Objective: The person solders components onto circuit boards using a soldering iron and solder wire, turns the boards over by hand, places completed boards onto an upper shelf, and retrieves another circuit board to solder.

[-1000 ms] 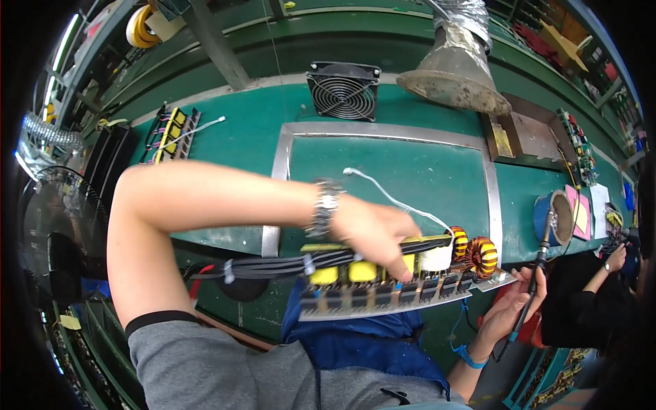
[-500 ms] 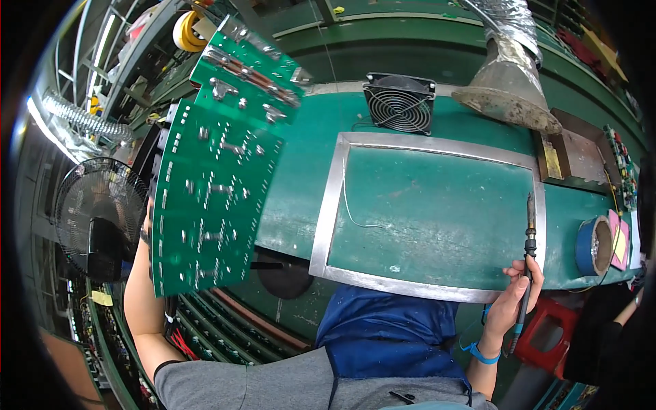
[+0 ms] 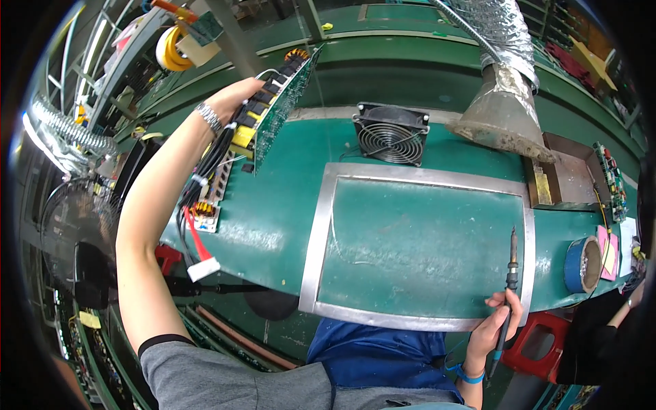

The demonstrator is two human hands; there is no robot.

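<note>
My left hand [image 3: 239, 99], with a metal watch on its wrist, reaches over the far left of the bench. It grips a green circuit board [image 3: 285, 109] by its component side; the fingertips are partly hidden. The board stands steeply tilted, nearly edge-on, with black and yellow parts along it. Dark cables [image 3: 217, 154] hang below it, and a white connector [image 3: 203, 268] with red wires dangles at the bench's left edge. In my right hand [image 3: 493, 322] is a soldering iron [image 3: 512, 277], tip up, over the right side of a metal frame [image 3: 417, 175].
A small square fan [image 3: 391, 137] stands behind the frame, with an extraction hood [image 3: 502, 123] to its right. Further right are a metal tray [image 3: 570, 179], a blue tape roll [image 3: 581, 263] and another board [image 3: 610, 181]. A red stool [image 3: 536, 348] and a person's arm [image 3: 625, 311] appear lower right.
My left hand has carried the board away to the far left of the bench and turned it from solder side facing me to nearly edge-on. The right hand still holds the soldering iron.
</note>
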